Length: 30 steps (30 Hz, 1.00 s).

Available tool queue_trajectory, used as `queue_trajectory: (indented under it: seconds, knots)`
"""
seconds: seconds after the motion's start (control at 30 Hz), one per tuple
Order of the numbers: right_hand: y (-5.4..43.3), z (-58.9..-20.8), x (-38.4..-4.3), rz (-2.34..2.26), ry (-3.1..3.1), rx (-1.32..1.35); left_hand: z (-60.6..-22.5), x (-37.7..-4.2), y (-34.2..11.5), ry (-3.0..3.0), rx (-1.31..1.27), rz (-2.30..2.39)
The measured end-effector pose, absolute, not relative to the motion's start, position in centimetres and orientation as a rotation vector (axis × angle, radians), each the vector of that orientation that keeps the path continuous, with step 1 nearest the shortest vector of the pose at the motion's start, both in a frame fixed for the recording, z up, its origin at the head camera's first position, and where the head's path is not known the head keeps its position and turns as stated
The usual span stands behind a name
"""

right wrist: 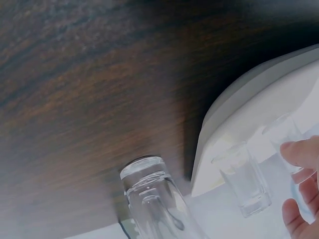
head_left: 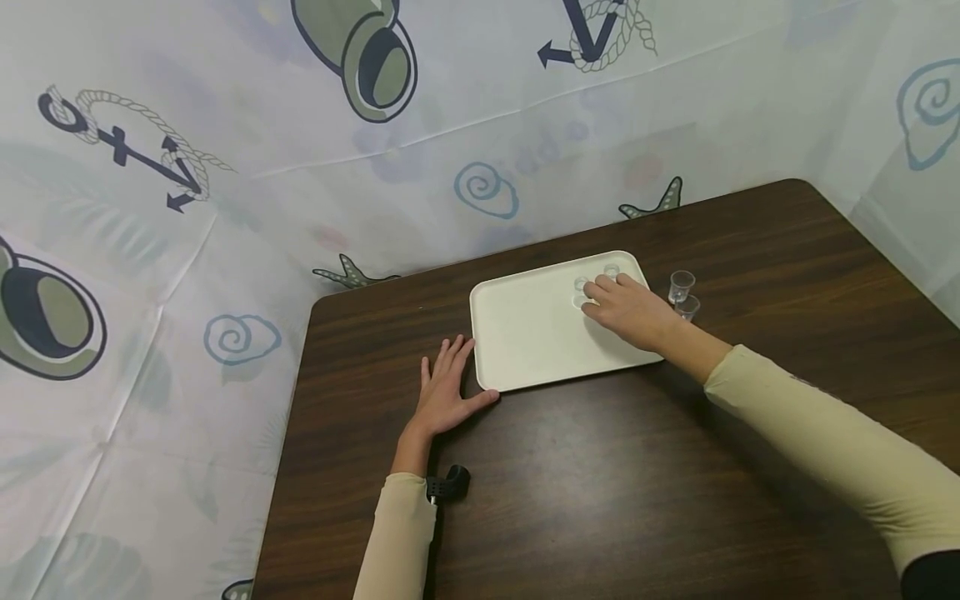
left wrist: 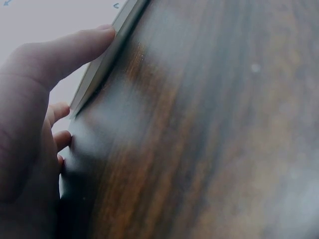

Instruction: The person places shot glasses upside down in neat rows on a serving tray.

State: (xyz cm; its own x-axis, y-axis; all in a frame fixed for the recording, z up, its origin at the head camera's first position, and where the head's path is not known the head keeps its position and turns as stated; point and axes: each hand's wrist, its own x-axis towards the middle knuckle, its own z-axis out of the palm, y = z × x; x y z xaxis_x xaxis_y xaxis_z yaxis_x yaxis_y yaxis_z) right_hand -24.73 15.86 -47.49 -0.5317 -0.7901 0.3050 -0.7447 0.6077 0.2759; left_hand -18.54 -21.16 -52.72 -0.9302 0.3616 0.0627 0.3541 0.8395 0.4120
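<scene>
A cream rectangular tray [head_left: 525, 333] lies on the dark wooden table. My left hand [head_left: 444, 400] is spread at its near-left corner, the thumb along the front edge and the fingers by the left side. Over the tray's right part, my right hand [head_left: 630, 315] pinches a small clear shot glass [right wrist: 283, 130] between thumb and fingers. Beside that, another shot glass [right wrist: 244, 179] stands on the tray; glasses [head_left: 612, 271] also show past the fingers in the head view. Right of the tray, two more shot glasses [head_left: 681, 286] stand on the table.
The brown table [head_left: 570, 483] has rounded far corners. A pale curtain [head_left: 420, 183] printed with anchors and shells hangs behind it and on the left. A black strap mount [head_left: 448, 485] sits at my left wrist, close above the table.
</scene>
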Motion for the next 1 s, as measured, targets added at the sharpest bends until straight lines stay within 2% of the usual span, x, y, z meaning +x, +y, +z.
queue_trajectory:
  seconds: [0.6,1.0]
  knots:
    - [16.0,-47.0,-24.5,-0.035,-2.500,1.229,-53.1,-18.7,-21.3,2.993,0.575,0.673]
    - [17.8,-43.7,-24.1,0.477,-2.621,0.890,-52.8,-18.6,-21.1,2.986,0.568,0.672]
